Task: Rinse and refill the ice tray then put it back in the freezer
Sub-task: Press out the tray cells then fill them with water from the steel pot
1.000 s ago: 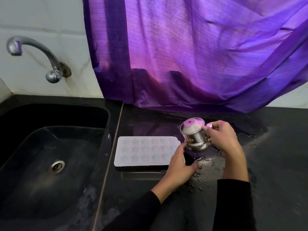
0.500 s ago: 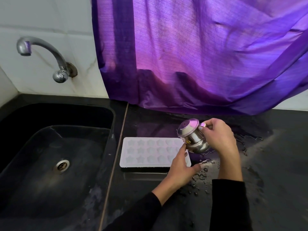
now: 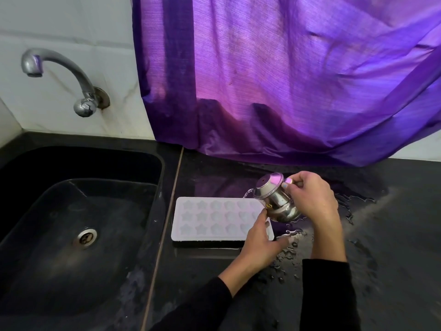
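Black wet desk [image 3: 393, 235], sink [image 3: 133, 235] left, purple curtain [image 3: 286, 80] behind. I see right hand [image 3: 310, 199] fingers curled round tilted steel pot [image 3: 274, 199]; left hand [image 3: 257, 242] fingers pinching white ice tray [image 3: 210, 218], hiding its right end.

Right hand [image 3: 310, 199] fingers curled, raised; left hand [image 3: 259, 242] lower, gripping.
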Available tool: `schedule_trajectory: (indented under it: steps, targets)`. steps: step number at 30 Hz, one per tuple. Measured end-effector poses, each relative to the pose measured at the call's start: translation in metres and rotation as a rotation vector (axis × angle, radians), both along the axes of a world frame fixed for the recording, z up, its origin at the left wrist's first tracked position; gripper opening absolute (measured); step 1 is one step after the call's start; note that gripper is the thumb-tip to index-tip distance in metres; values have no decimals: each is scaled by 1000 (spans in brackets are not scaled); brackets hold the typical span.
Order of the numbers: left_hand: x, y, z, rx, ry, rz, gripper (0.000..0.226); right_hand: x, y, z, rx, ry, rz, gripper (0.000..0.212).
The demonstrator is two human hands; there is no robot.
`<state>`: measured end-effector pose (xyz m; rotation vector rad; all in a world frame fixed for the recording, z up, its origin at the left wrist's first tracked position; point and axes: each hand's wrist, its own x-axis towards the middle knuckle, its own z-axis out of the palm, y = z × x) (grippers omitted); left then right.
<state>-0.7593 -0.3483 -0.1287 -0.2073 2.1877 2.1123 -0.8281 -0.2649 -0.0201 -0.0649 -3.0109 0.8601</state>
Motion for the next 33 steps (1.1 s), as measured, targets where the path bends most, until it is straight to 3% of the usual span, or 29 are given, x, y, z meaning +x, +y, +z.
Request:
schedule_trajectory:
  steps: [11, 22, 33]
  targets:
    - [3, 0, 4, 9, -5, 21, 81, 2, 6, 3, -74, -14, 10, 10]
    - [5, -8, 21, 28, 91, 95, 90, 4, 10, 14, -359, 100, 75, 4]
    - [8, -12, 16, 29, 62, 121, 84, 9, -9, 15, -174, 91, 86, 5]
